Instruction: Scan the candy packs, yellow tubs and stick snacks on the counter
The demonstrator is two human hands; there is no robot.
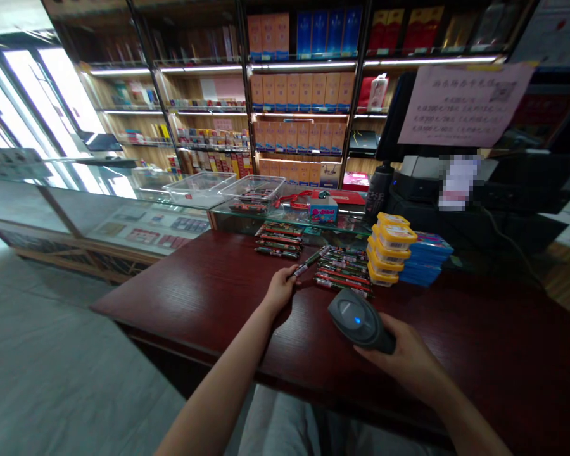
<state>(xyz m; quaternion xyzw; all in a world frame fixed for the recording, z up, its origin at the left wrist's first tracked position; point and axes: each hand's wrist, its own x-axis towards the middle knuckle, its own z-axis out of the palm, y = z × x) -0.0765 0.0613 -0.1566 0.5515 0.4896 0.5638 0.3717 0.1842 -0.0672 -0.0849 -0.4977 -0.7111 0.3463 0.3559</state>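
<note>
The left hand [280, 290] grips one end of a dark pen-like stick [308, 261], which points away over the dark red table [223, 285] between two piles of similar sticks, the left pile [279, 242] and the right pile [344, 272]. The right hand [403, 348] holds a grey handheld scanner [356, 320] with a lit blue light, its head near the right pile. Beside that pile stand stacked yellow-lidded tubs [390, 250], then blue packs [425, 259]. Behind, clear bins [251, 188] rest on a glass case [147, 221] before shelves of boxes [301, 92].
</note>
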